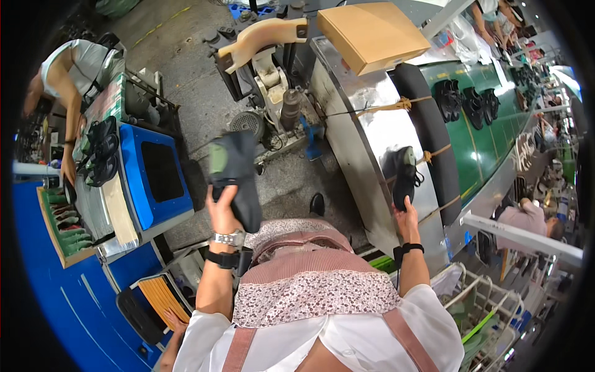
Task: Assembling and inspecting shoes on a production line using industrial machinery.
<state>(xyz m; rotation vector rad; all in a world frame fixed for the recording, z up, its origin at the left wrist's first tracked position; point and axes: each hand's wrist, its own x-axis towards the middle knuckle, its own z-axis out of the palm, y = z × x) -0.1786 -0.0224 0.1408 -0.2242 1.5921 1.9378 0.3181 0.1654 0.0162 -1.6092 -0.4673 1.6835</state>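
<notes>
In my left hand (224,212) is a black shoe (243,162) with a green patch. It hangs over the floor in front of me, slightly blurred, with the fingers closed round one side of it. On the right, my right hand (406,218) grips one end of a second black shoe (404,180), which has laces and a green inside. That shoe is over the shiny metal counter (372,111), beside a dark padded roll (427,136) tied with cord. Whether it touches the metal I cannot tell.
Ahead stands a machine (273,80) with a curved cream top. A cardboard box (372,36) lies on the counter's far end. Several black shoes (474,108) sit on a green conveyor (477,158). At left, a co-worker's arm (68,93) reaches beside black shoes (102,152) and a blue-framed panel (155,173).
</notes>
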